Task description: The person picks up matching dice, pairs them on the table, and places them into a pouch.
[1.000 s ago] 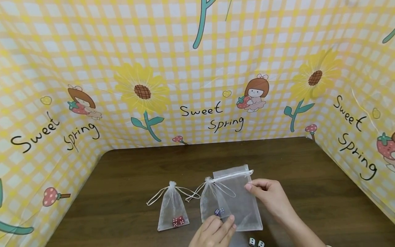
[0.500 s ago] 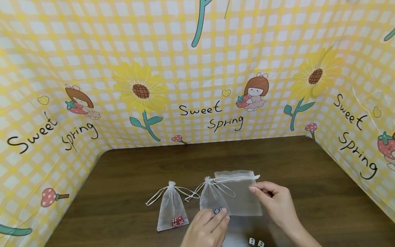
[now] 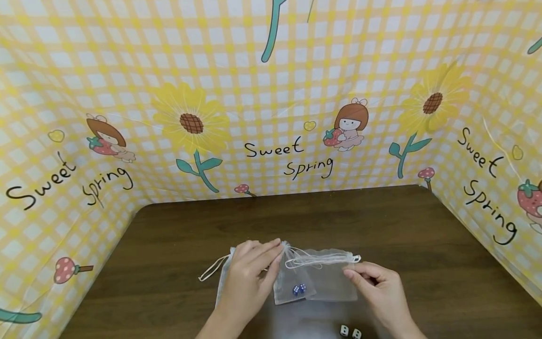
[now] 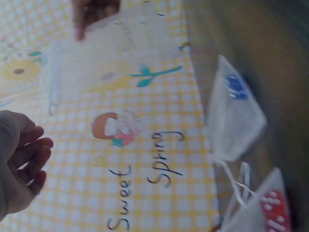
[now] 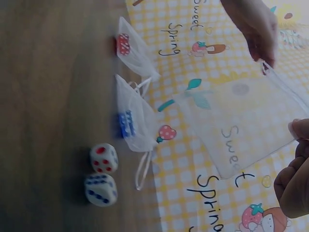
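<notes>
My right hand (image 3: 381, 292) pinches the right edge of a flat, sheer white drawstring bag (image 3: 336, 287), near its top, and holds it up. Nothing shows inside that bag. My left hand (image 3: 254, 278) is raised to the left of it, fingers relaxed. In the left wrist view there is a gap between the left fingers (image 4: 41, 154) and the bag's cord end. Behind the held bag, a tied sheer bag (image 3: 282, 295) contains blue dice (image 3: 298, 289). Another tied bag (image 5: 138, 55), mostly hidden behind my left hand in the head view, contains red dice (image 5: 123, 44).
Two white dice (image 3: 350, 332) lie near the front of the dark wood table (image 3: 190, 226), one with red dots and one with blue. A yellow checked cloth (image 3: 271, 103) printed with flowers surrounds the table's back and sides.
My left hand has moved from low in front of the blue-dice bag up and leftward, now covering most of the red-dice bag. The held bag has been lifted and its lower edge tilted away.
</notes>
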Demonstrator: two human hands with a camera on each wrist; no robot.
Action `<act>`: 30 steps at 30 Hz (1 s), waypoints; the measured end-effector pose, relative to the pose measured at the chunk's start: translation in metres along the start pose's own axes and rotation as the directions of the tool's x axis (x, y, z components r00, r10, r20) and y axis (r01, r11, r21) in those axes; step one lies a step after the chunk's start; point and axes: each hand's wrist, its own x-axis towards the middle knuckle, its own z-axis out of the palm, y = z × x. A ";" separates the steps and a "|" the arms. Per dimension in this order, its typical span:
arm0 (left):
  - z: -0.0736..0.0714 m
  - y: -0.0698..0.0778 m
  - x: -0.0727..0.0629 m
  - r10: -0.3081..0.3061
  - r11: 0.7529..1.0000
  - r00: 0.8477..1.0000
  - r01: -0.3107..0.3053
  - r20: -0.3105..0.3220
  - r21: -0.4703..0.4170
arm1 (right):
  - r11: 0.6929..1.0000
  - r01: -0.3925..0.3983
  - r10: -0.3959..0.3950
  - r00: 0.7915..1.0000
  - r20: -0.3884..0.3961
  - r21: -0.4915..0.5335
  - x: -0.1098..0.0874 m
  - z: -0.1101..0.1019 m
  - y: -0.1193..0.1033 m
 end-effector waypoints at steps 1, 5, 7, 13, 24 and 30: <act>-0.001 0.003 0.002 -0.015 1.000 1.000 0.015 0.004 -0.024 | 1.000 0.018 -0.019 1.000 0.007 0.020 -0.001 0.001 0.001; -0.001 0.015 0.008 -0.103 0.987 0.991 0.112 0.084 -0.114 | 0.998 0.044 -0.046 0.997 0.055 0.034 -0.006 0.004 0.000; -0.001 0.020 0.010 -0.151 0.977 0.977 0.171 0.152 -0.130 | 0.999 0.042 -0.044 0.996 0.078 0.028 -0.007 0.005 0.000; -0.005 0.025 0.009 -0.215 0.961 0.911 0.262 0.351 -0.091 | 0.998 0.057 -0.057 0.994 0.095 0.005 -0.010 0.009 0.000; -0.004 0.023 0.007 -0.211 0.946 0.881 0.293 0.423 -0.138 | 0.988 0.154 -0.153 0.982 0.111 0.001 -0.014 0.011 -0.001; -0.004 0.024 0.009 -0.212 0.921 0.885 0.323 0.416 -0.219 | 0.988 0.152 -0.147 0.979 0.141 -0.026 -0.016 0.012 0.000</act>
